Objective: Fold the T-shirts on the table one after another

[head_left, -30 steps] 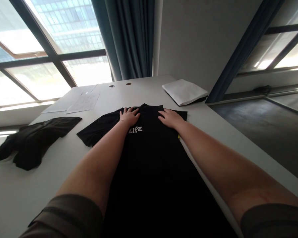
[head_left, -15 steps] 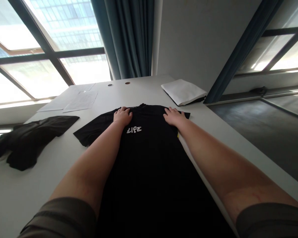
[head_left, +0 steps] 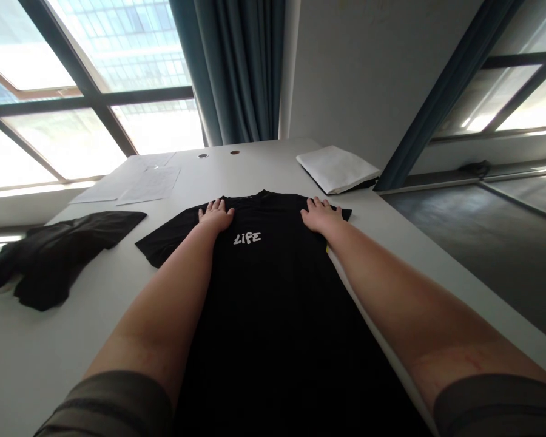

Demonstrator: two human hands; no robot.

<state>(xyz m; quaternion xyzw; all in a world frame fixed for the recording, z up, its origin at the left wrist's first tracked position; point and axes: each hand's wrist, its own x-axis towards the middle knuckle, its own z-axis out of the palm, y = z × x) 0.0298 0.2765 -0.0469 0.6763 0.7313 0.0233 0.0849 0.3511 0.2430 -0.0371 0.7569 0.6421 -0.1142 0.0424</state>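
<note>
A black T-shirt [head_left: 273, 303] lies spread flat on the white table, its collar at the far end and white lettering [head_left: 247, 238] on the chest. My left hand [head_left: 215, 216] rests on the shirt's left shoulder, fingers spread. On the opposite shoulder my right hand [head_left: 321, 215] lies flat, also with fingers apart. Both hands press the cloth without gripping it. The left sleeve reaches out past my left forearm. My right hand and forearm cover most of the right sleeve. A small yellow bit shows at the shirt's right side.
To the left a dark crumpled garment [head_left: 68, 252] lies on the white table [head_left: 104, 340]. Sheets of paper [head_left: 149, 185] are at the back left. A folded white item with a dark underside [head_left: 339, 169] sits at the back right, near the table's edge.
My left hand has slid outward to the left, away from the collar, and its fingers are spread wider. My right hand stays on its shoulder, its fingers slightly more spread.
</note>
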